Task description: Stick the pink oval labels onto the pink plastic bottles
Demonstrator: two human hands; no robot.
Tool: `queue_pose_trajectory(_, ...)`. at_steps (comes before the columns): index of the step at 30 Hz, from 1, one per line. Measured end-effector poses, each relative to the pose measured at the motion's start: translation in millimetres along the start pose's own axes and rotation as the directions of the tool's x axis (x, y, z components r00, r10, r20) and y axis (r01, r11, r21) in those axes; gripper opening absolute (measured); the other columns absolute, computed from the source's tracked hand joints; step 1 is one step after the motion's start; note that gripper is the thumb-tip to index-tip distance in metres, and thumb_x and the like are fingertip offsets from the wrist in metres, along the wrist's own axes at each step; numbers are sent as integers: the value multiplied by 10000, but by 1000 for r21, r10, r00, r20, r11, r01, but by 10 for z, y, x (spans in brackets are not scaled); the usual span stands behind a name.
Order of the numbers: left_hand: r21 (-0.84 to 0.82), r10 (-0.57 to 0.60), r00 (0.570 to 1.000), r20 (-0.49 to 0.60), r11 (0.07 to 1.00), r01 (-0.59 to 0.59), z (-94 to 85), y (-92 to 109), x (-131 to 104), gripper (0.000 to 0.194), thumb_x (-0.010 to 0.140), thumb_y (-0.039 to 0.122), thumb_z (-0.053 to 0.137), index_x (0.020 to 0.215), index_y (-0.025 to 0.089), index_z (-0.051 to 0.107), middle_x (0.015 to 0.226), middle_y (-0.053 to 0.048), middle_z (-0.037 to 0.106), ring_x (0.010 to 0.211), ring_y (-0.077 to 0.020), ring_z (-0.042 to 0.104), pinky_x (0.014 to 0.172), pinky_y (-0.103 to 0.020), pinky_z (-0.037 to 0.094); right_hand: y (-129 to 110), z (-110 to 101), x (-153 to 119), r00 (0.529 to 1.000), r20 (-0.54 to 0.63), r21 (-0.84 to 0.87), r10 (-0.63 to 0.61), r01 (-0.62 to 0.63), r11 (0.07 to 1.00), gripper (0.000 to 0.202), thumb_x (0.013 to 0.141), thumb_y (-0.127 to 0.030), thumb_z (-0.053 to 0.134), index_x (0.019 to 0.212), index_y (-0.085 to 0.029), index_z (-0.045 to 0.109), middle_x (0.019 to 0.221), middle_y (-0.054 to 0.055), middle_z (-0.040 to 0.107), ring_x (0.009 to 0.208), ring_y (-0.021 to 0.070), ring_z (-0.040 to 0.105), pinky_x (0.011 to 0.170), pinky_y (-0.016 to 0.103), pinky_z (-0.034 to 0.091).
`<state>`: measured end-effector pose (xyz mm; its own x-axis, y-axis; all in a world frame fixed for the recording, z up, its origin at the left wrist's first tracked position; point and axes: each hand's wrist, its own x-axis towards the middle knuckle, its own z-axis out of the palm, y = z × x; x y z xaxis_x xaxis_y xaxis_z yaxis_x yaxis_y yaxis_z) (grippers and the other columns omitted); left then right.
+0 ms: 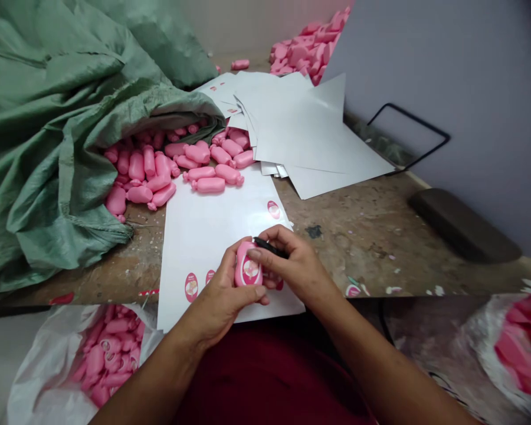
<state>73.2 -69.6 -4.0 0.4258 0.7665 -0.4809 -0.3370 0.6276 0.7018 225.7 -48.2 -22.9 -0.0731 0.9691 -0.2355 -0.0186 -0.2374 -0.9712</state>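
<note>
My left hand grips a small pink plastic bottle above a white sticker sheet. An oval label with a picture sits on the bottle's front. Fingers of my right hand are closed round a slim black tool, whose kind I cannot make out, and its thumb presses at the label's upper edge. Under both hands lies the sticker sheet, with a few oval stickers on it. Just beyond, several plain pink bottles rest on the sheet's far end.
A green woven sack spills pink bottles at the left. White sheets lie stacked at the back, near a pink heap. Below the table edge, a white bag holds labelled bottles. A dark block is at the right.
</note>
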Motion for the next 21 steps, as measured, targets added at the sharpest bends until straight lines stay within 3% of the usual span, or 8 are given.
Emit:
queue_pose_trajectory(5, -52, -35, 999, 26, 998, 36, -21, 19, -109, 831, 696, 66, 803, 1404, 268, 417, 1103, -44, 662, 939, -146, 674, 759, -238, 535, 71, -61, -13, 999, 7, 174, 37, -37, 984, 366, 718, -490, 794, 832, -220, 575, 661, -71, 557, 452, 70, 455, 408, 215, 346)
queue_pose_trajectory(9, -99, 16, 1000, -13, 995, -18, -53, 10, -175, 553, 856, 347, 736, 1332, 224, 484, 1065, -73, 676, 849, -145, 693, 699, -237, 551, 81, -50, -87, 1000, -20, 185, -17, 20, 983, 361, 747, -503, 778, 830, -222, 567, 655, -79, 524, 467, 68, 439, 428, 221, 341)
queue_pose_trajectory(11, -107, 42, 999, -31, 993, -45, -53, -20, -207, 468, 910, 395, 660, 1315, 220, 503, 1042, -74, 677, 808, -145, 697, 657, -232, 553, 55, 10, -136, 999, 6, 161, -41, 40, 986, 364, 737, -498, 786, 804, -214, 569, 628, -78, 520, 487, 72, 432, 443, 222, 320)
queue_pose_trajectory(15, -82, 70, 995, -68, 994, -76, -41, -91, -291, 363, 969, 308, 566, 1317, 214, 523, 1004, -63, 675, 754, -127, 696, 619, -210, 551, 28, 127, -225, 995, 86, 187, -56, 39, 982, 372, 666, -418, 846, 752, -208, 551, 654, -66, 561, 591, 94, 498, 551, 237, 378)
queue_pose_trajectory(21, -82, 97, 991, -94, 991, -104, -109, -126, -450, 350, 979, 269, 535, 1326, 222, 535, 979, -58, 685, 713, -112, 692, 596, -186, 537, 53, 114, -337, 985, 171, 257, -21, -24, 966, 272, 676, -333, 819, 794, -203, 611, 784, -47, 605, 722, 110, 539, 703, 266, 410)
